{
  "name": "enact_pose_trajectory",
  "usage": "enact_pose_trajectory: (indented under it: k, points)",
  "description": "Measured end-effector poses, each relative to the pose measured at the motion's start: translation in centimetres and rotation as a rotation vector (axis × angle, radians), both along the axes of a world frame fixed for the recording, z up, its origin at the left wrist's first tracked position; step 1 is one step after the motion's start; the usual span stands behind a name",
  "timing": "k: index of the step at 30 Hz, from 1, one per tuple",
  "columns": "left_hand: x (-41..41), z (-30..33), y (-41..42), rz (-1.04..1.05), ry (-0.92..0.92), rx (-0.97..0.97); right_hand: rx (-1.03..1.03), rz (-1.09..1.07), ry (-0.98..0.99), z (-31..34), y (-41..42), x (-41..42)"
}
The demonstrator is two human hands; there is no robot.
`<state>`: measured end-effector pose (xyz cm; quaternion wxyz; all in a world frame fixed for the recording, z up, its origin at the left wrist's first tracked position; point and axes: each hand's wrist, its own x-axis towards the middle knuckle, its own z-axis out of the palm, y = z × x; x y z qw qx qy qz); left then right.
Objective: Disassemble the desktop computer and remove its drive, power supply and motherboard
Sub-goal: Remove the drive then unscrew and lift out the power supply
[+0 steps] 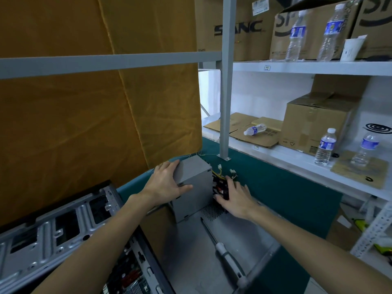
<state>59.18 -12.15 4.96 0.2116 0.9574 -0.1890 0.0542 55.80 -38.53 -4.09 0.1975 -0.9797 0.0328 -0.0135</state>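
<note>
At the centre of the frame we see the grey power supply (194, 187) out of the computer case (63, 236), standing on a grey metal panel (191, 262) at the far edge of the green table (286, 194). Our left hand (165, 183) grips its left side, fingers wrapped over the top corner and thumb stretched across the near face. Our right hand (236, 198) lies just right of the box, fingers loosely curled around the black bundle of cables (220, 187) coming from it; yellow wires fan out behind. The opened case fills the lower left. A screwdriver (224, 253) lies on the panel at lower centre, apart from both hands. Water bottles (325, 146) and cardboard boxes (316, 119) sit on white shelves to the right.
</note>
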Motion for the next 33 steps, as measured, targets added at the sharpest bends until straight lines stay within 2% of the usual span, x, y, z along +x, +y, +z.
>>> enact_pose_trajectory:
  k: [3,11,13,15,16,20,22,24,27,30,33]
  points:
    - [0.0,0.1,0.3,0.014,0.0,-0.004,-0.006,-0.003,-0.128,-0.7,0.4,0.9]
    - [-0.1,0.2,0.7,0.032,0.003,0.005,0.021,-0.001,-0.167,-0.3,0.7,0.8]
    - [-0.6,0.5,0.7,0.045,-0.03,0.033,0.045,-0.078,-0.306,0.4,1.7,-1.0]
    - [-1.6,1.0,0.8,0.043,-0.072,0.027,0.057,-0.059,-0.436,1.3,2.9,-3.7]
    - [-2.2,1.3,1.0,0.036,-0.082,0.015,0.054,0.007,-0.393,1.8,3.4,-5.2]
    - [-6.2,2.6,2.5,-0.002,-0.067,-0.011,-0.088,0.196,0.099,2.3,5.0,-10.8]
    - [-8.5,3.3,3.7,-0.04,-0.08,-0.017,-0.203,0.2,0.195,2.3,5.8,-12.6]
    - [-10.6,3.9,5.3,-0.098,-0.08,-0.047,-0.245,0.193,0.234,2.4,6.6,-13.7]
    - [-13.6,4.5,8.3,-0.152,-0.071,-0.052,-0.195,0.149,0.274,3.1,7.0,-15.0]
    - [-15.7,4.5,12.1,-0.107,-0.113,-0.026,-0.02,0.076,0.202,4.3,6.7,-16.8]
    - [-17.3,4.2,15.6,-0.067,-0.096,-0.015,0.284,0.075,0.078,6.8,7.5,-18.3]
